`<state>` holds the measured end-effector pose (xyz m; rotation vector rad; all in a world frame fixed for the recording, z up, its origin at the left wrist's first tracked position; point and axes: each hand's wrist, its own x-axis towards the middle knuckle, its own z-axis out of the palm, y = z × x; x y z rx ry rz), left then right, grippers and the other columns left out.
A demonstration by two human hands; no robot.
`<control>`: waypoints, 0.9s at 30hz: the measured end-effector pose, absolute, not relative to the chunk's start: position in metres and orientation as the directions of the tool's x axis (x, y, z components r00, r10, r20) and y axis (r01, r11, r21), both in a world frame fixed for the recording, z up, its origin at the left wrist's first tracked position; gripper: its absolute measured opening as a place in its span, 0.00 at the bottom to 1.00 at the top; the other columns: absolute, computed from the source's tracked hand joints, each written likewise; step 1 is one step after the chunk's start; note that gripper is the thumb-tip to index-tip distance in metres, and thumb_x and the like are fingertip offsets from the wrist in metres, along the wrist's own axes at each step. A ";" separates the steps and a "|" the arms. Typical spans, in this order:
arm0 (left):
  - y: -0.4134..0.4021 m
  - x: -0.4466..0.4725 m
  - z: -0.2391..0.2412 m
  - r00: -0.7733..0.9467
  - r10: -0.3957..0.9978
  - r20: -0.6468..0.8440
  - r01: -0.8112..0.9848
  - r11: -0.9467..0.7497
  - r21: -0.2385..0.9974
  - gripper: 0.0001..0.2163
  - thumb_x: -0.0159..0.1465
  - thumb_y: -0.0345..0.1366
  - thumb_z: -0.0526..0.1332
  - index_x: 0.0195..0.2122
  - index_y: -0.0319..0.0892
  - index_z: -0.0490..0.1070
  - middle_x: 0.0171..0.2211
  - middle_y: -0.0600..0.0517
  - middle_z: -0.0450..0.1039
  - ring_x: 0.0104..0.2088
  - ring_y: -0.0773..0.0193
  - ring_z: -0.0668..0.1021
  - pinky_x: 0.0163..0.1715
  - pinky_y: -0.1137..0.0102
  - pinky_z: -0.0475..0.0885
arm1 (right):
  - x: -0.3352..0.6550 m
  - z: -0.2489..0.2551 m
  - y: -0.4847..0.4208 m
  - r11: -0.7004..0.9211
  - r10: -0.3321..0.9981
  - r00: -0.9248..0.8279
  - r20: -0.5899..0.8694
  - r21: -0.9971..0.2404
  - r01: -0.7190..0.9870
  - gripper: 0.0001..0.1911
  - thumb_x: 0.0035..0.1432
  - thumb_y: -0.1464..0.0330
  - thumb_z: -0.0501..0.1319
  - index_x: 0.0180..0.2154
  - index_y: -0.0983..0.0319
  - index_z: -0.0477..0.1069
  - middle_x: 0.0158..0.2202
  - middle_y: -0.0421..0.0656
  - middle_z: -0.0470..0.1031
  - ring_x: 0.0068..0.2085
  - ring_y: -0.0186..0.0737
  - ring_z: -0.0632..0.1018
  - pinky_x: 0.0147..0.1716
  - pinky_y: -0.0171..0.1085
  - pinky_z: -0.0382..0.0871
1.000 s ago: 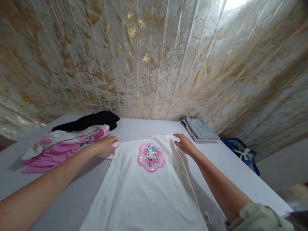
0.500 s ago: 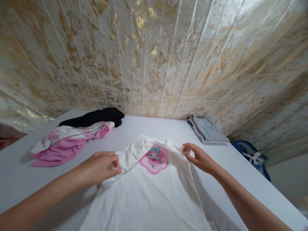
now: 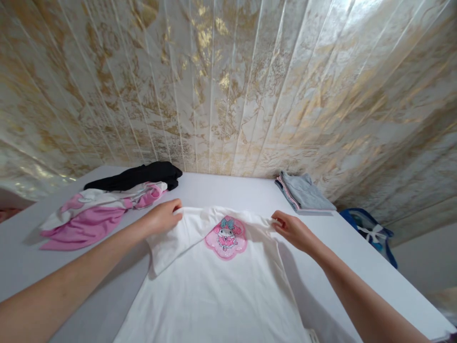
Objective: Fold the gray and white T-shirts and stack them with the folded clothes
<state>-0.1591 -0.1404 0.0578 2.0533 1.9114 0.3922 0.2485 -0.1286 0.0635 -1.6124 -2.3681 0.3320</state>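
A white T-shirt (image 3: 217, 290) with a pink sequin cartoon patch (image 3: 226, 237) lies spread on the white table (image 3: 228, 193) in front of me. My left hand (image 3: 164, 216) is closed on the shirt's far left corner by the shoulder. My right hand (image 3: 293, 229) pinches the far right shoulder edge. Both hands hold the top edge of the shirt stretched between them, and the left sleeve is folded over onto the shirt's front.
A pink and white garment (image 3: 93, 213) and a black one (image 3: 139, 175) lie bunched at the far left. A folded grey pile (image 3: 303, 191) sits at the far right by the gold-patterned wall. A blue bag (image 3: 371, 232) lies beyond the table's right edge.
Both hands took hold of the shirt's top edge, pulled it toward me, then carried it back out and spread it wider. The left hand moved away from me and up.
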 end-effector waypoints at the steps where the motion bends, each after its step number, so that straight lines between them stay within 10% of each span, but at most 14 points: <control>1: -0.137 -0.161 0.069 0.029 0.998 0.053 0.921 -0.047 0.387 0.04 0.57 0.37 0.53 0.30 0.44 0.63 0.25 0.57 0.67 0.28 0.63 0.72 0.28 0.72 0.61 | 0.248 0.071 -0.124 0.352 0.936 -0.329 0.128 -0.349 0.868 0.10 0.58 0.67 0.53 0.38 0.59 0.71 0.24 0.38 0.70 0.26 0.35 0.70 0.26 0.32 0.57; 9: -0.108 -0.142 0.104 -0.079 0.742 0.666 0.997 0.050 0.063 0.20 0.63 0.31 0.53 0.56 0.40 0.64 0.59 0.39 0.64 0.57 0.46 0.68 0.57 0.53 0.59 | 0.219 0.078 -0.072 0.173 0.864 -0.013 0.504 -0.272 0.947 0.20 0.63 0.63 0.52 0.55 0.60 0.66 0.45 0.49 0.74 0.39 0.44 0.76 0.32 0.37 0.62; 15: -0.118 -0.102 0.036 0.149 0.899 0.411 0.949 -0.246 0.195 0.18 0.67 0.33 0.48 0.55 0.37 0.67 0.55 0.43 0.70 0.56 0.56 0.71 0.58 0.63 0.62 | 0.238 0.020 -0.048 0.155 0.959 -0.040 0.281 -0.400 0.903 0.20 0.60 0.68 0.54 0.54 0.60 0.67 0.49 0.48 0.71 0.39 0.40 0.77 0.42 0.39 0.66; 20: -0.128 -0.081 -0.008 0.177 0.978 0.106 0.955 -0.197 0.224 0.25 0.69 0.47 0.47 0.62 0.38 0.60 0.66 0.44 0.57 0.66 0.54 0.60 0.64 0.57 0.54 | 0.243 0.003 -0.028 0.083 0.991 -0.009 0.132 -0.572 0.816 0.21 0.56 0.70 0.54 0.51 0.63 0.71 0.49 0.51 0.73 0.40 0.42 0.76 0.47 0.41 0.65; 27: -0.132 -0.083 -0.015 0.182 0.980 0.085 0.965 -0.195 0.176 0.27 0.70 0.50 0.44 0.66 0.45 0.55 0.69 0.50 0.48 0.69 0.56 0.52 0.66 0.56 0.48 | 0.228 0.000 -0.010 0.125 0.990 -0.131 0.052 -0.747 0.653 0.18 0.54 0.62 0.56 0.44 0.61 0.74 0.37 0.43 0.78 0.39 0.40 0.76 0.40 0.37 0.67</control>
